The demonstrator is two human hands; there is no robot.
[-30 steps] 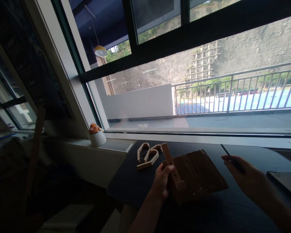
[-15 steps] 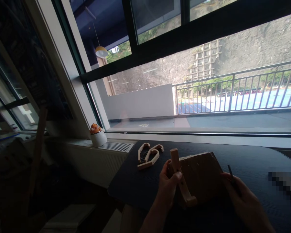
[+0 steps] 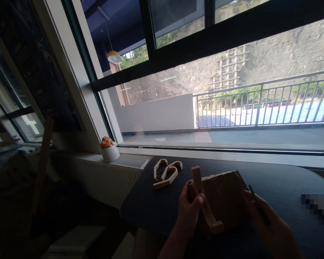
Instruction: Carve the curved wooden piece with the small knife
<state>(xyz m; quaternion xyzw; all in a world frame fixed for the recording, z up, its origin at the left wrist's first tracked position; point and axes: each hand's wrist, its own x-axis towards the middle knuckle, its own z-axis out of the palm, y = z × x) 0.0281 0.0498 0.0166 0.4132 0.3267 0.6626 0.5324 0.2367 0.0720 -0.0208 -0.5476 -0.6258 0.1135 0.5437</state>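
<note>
My left hand (image 3: 190,203) is closed with its thumb pressing a pale wooden hook (image 3: 204,205) against a brown board (image 3: 224,196). The hook stands tilted across the board's left side, its curved end low and toward me. A slim dark tool with a thin shaft (image 3: 255,198) is gripped in my right hand (image 3: 270,219), its shaft pointing up and left. The right fingertips are at the board's right edge; whether they touch it is hard to see in the shadow. Several similar wooden hooks (image 3: 166,182) lie on the table beyond my left hand, with small dark pieces among them.
The dark table (image 3: 143,205) has rounded corners and meets the windowsill. On a radiator (image 3: 132,163) to the left stands a pale pot with an orange top (image 3: 110,153). A pixelated patch (image 3: 318,208) covers something at the right. Outside the window runs a metal railing (image 3: 261,104).
The hook and board have shifted slightly right and down in my left hand. My right hand has moved a little left, its tool tilting further left.
</note>
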